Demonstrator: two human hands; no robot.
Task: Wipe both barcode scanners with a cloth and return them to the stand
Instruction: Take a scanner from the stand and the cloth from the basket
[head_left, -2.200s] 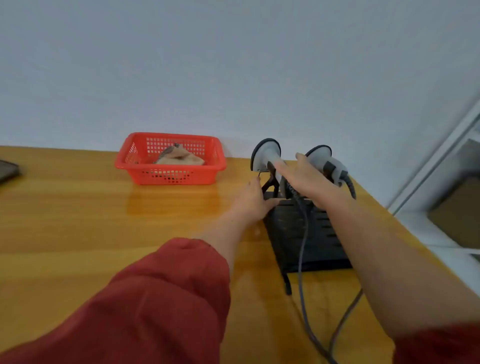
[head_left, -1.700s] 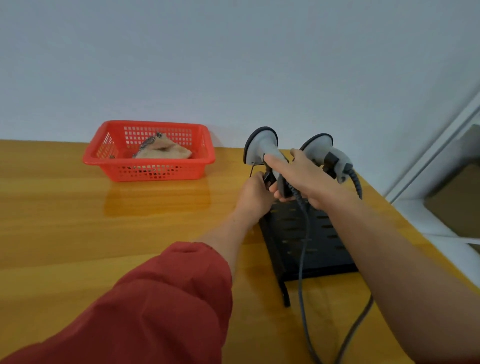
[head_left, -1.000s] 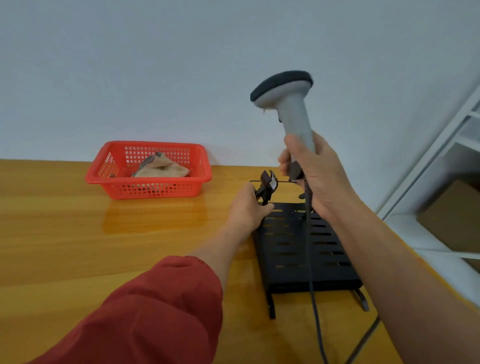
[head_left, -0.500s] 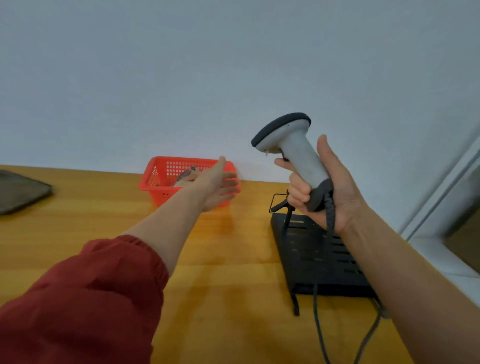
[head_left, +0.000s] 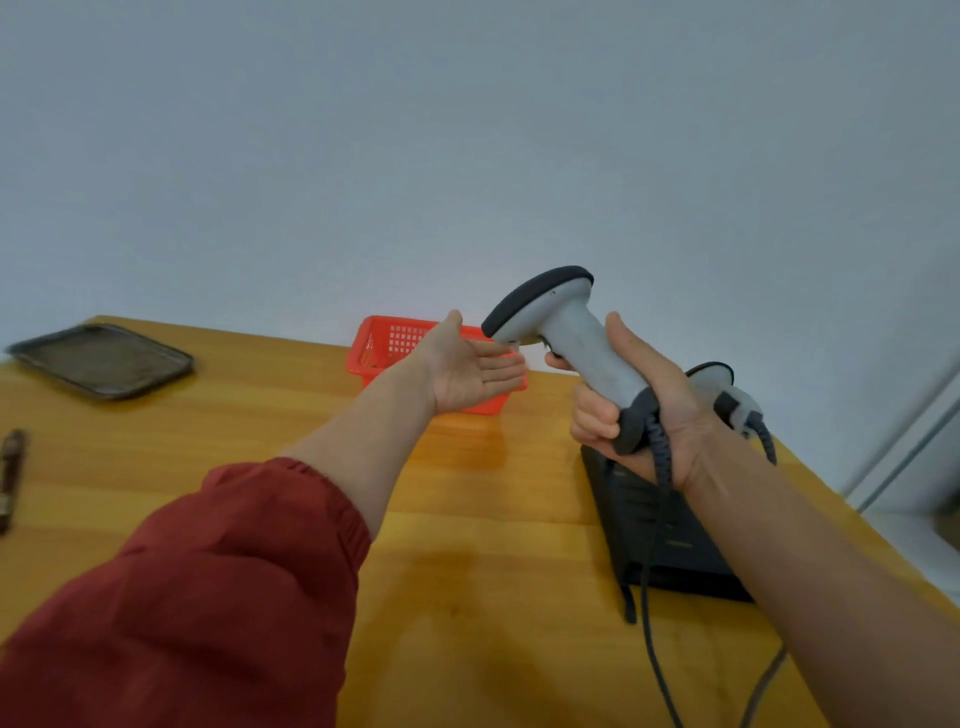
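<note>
Left hand (head_left: 470, 374), fingers straight, has been moved toward red basket (head_left: 387, 343); barcode scanner (head_left: 571, 332) is gripped in right hand (head_left: 670, 410), and its cable (head_left: 644, 597) may be snagged on stand (head_left: 675, 545).

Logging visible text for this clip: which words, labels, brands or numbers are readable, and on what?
None can be read. The held scanner shows no print; a dark patch on the second scanner in the stand is too blurred to tell. The basket and tray show no text.
</note>
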